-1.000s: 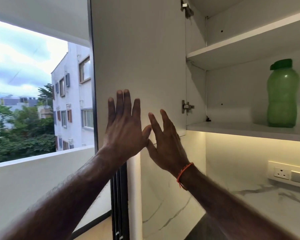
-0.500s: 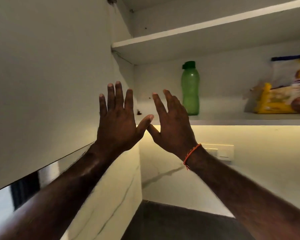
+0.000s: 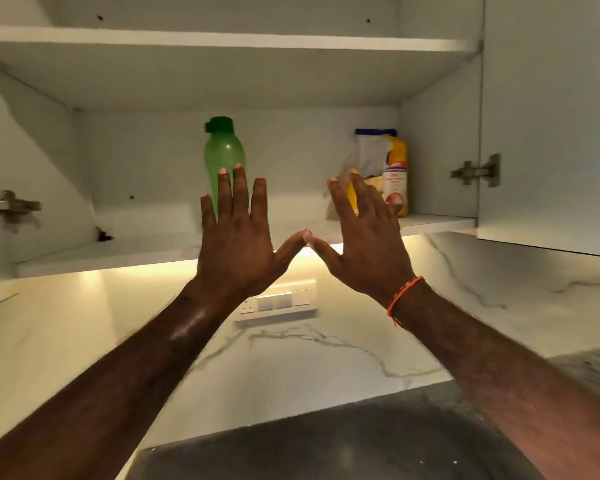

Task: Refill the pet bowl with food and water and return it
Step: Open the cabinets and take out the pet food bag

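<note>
both hands are raised in front of an open wall cabinet, backs toward the camera. the left hand (image 3: 234, 233) has its fingers (image 3: 240, 188) straight and spread and holds nothing; the right hand (image 3: 368, 233) is just as flat and empty, and the two thumb tips meet at the centre. on the lower shelf (image 3: 146, 251), a green bottle (image 3: 222, 150) stands upright at about 11 o'clock, partly behind the left fingers. a yellow and white food bag (image 3: 390, 168) sits at about 1 o'clock, behind the right fingers. the pet bowl is not in view, so i cannot tell where it is. the task looks barely begun: the supplies are found but untouched, and taking them down, filling the bowl and returning it are all left. a dark tabletop (image 3: 326, 445) lies at 6 o'clock.
</note>
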